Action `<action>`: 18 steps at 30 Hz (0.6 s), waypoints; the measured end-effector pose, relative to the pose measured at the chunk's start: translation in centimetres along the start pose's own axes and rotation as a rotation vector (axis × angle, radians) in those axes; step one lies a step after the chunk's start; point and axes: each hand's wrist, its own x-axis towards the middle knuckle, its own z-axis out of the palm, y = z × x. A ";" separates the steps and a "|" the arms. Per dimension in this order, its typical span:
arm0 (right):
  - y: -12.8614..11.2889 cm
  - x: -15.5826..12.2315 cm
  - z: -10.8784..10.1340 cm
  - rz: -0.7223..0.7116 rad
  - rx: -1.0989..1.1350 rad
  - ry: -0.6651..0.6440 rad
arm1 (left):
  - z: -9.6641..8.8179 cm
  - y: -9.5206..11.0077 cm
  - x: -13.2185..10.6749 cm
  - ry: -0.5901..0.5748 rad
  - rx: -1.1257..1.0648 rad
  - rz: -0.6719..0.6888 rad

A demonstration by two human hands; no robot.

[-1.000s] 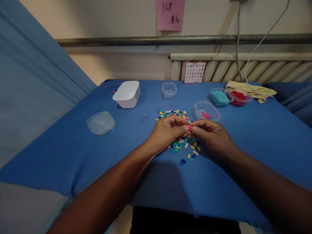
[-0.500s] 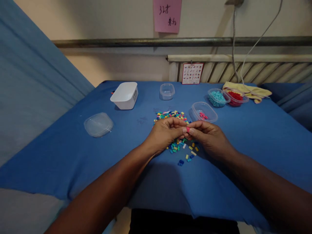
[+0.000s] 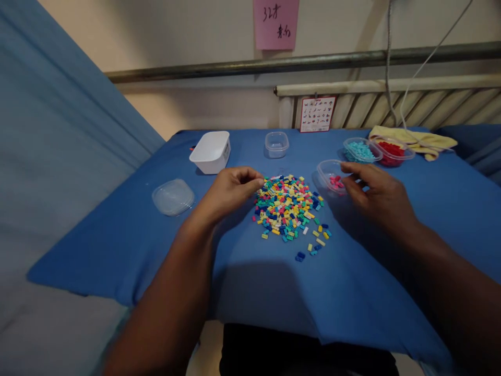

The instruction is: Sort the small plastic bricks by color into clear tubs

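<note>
My left hand (image 3: 235,190) hovers at the left edge of a heap of small mixed-colour building bricks (image 3: 285,206). Its thumb and index fingertips come together; anything between them is too small to make out. On the other side, my right hand (image 3: 381,193) is over the right rim of a clear plastic tub (image 3: 324,180), thumb and index finger apart with nothing visible between them. A few pink bricks (image 3: 335,181) lie inside that tub. Several loose bricks (image 3: 318,245) are scattered at the heap's near right side.
A white bin (image 3: 211,151) and a small clear tub (image 3: 276,145) stand farther back. Clear lids (image 3: 173,197) lie at left. Tubs of turquoise bricks (image 3: 359,151) and red bricks (image 3: 392,151) sit back right by a yellow cloth (image 3: 415,138). A blue cloth (image 3: 250,292) covers the table.
My hands have parted from a pink brick held between them over the heap. My left hand went left, my right hand went right to the tub. The view has shifted slightly.
</note>
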 end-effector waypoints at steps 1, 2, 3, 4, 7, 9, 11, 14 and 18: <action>0.3 0.0 -0.1 -0.013 -0.033 0.003 | -1.1 -0.2 -0.1 -0.068 0.092 -0.012; 0.4 -0.1 -0.1 -0.031 -0.051 0.007 | -1.9 -0.4 -0.2 -0.150 0.184 -0.030; 0.2 -0.2 -0.1 -0.057 -0.053 0.004 | -2.4 -0.6 -0.3 -0.226 0.269 -0.046; -0.2 -0.5 0.0 -0.088 -0.039 -0.003 | -2.7 -0.7 -0.5 -0.290 0.345 -0.059; -1.9 -1.5 0.7 -0.187 0.065 -0.085 | -2.6 -1.1 -1.0 -0.416 0.483 -0.061; -2.9 -2.2 1.3 -0.230 0.145 -0.200 | -2.2 -1.4 -1.2 -0.450 0.520 -0.030; -3.3 -2.9 1.9 -0.246 0.200 -0.303 | -1.8 -1.6 -1.5 -0.464 0.548 0.012; -3.4 -3.5 2.6 -0.271 0.221 -0.371 | -1.3 -1.6 -1.9 -0.465 0.585 0.072; -3.2 -3.8 2.8 -0.302 0.216 -0.376 | -0.8 -1.1 -2.3 -0.472 0.563 0.095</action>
